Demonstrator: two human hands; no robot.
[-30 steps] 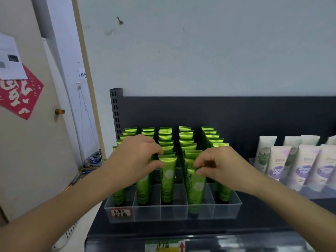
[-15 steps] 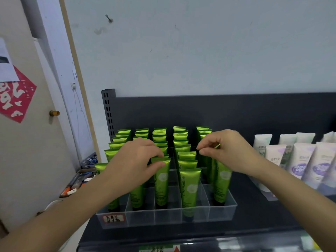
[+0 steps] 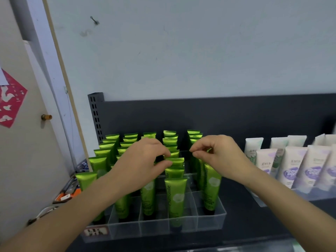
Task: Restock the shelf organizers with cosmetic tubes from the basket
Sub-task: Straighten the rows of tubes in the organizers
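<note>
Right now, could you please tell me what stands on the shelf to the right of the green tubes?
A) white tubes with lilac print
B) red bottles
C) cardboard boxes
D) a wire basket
A: white tubes with lilac print stand in rows on the dark shelf, to the right of the clear organizer that holds the green tubes.

Soft, even light, rather dim and cool, with faint shadows. The green tubes (image 3: 175,195) show bright sheen on their tops. Straight lines bow toward the edges; the white tubes (image 3: 294,166) at right blur.
</note>
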